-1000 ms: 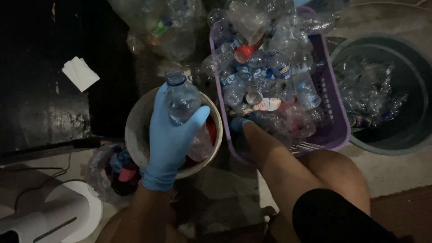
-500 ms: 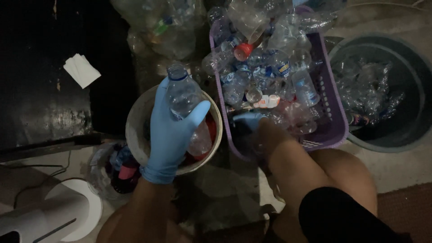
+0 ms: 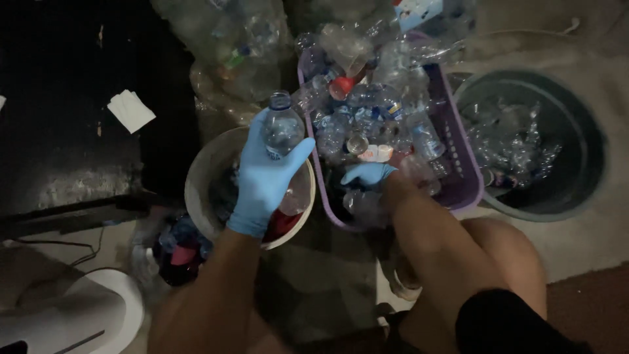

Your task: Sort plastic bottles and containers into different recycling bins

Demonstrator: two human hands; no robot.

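Dim room, much lost in shadow. Contents of the round white bucket (image 3: 196, 190) are mostly dark; only something red shows at its near edge. Right hand (image 3: 368, 174), blue-gloved, is sunk among bottles in the purple basket (image 3: 468, 177); its fingers are hidden, so whether they are curled round anything cannot be told. The forearm covers the basket's near corner.

Left hand (image 3: 265, 177), blue glove, thin and smooth: fingers wrapped round a clear plastic bottle (image 3: 282, 124), thumb spread on its right side. The bottle is held over the bucket's far rim, neck pointing away, its cap end pale blue.

Basket: slatted plastic, heaped with crumpled clear bottles, one red cap (image 3: 341, 87) among them.

Dark round tub (image 3: 583, 151), right of the basket: crushed clear plastic inside, hard to make out.

Clear sack of bottles (image 3: 229, 46), beyond the bucket, cut off at the top.

White folded paper (image 3: 131, 110) on the dark floor, left.
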